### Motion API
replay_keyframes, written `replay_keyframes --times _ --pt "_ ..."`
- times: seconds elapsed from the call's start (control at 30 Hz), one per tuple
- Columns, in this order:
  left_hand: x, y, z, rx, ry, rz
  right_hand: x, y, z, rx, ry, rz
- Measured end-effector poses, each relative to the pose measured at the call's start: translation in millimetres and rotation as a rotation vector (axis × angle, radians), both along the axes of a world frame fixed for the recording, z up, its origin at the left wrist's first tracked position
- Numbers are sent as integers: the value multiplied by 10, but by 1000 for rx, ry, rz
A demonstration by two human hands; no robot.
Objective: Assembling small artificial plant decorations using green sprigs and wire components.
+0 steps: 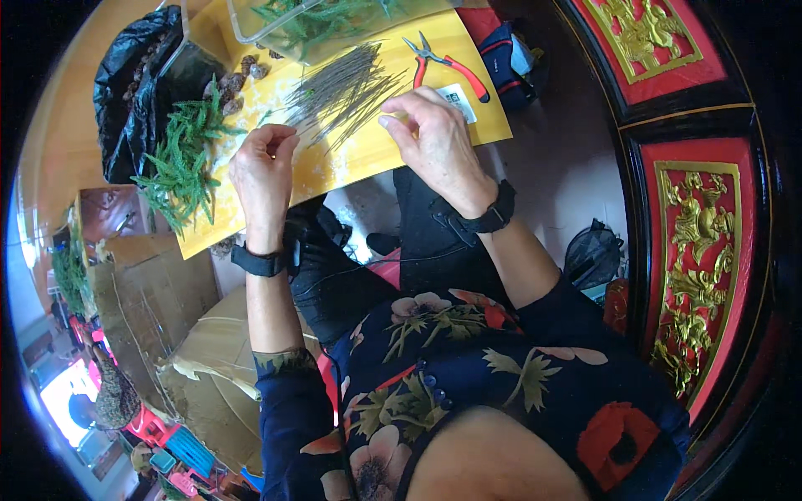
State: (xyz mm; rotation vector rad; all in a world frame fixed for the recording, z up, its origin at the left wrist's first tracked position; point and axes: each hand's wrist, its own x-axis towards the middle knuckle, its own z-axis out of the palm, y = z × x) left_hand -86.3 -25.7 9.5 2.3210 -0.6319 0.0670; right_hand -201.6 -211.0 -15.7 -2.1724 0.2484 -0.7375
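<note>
My left hand [264, 177] is raised over the near left part of the yellow board [341, 170], its thumb and forefinger pinched together. My right hand [436, 144] hovers over the board's right side, thumb and fingers also closed in a pinch. What either pinch holds, if anything, is too small to make out. Beyond and between the hands lies a loose pile of thin dark wire stems [347, 90]. Red-handled pliers [428, 55] rest with slightly parted jaws beyond my right hand. Green artificial pine sprigs [185, 150] are heaped left of my left hand.
Brown pine cones [231, 86] lie near an open black plastic bag [117, 108] on the left. A clear plastic bin [245, 32] with greenery stands at the far edge. Cardboard [159, 301] leans at lower left; carved red-and-gold panels [696, 250] rise on the right.
</note>
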Motion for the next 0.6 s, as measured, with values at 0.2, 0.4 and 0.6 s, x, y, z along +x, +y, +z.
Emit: replay_keyframes --times 0.2,0.4,0.6 --pt "11 -10 -23 -10 -75 -22 -11 -7 -17 1 33 10" --pt "27 2 2 -32 46 52 -15 -1 -25 -18 40 -4" --pt "56 -4 -92 -128 -14 39 -12 6 -27 -37 13 -2"
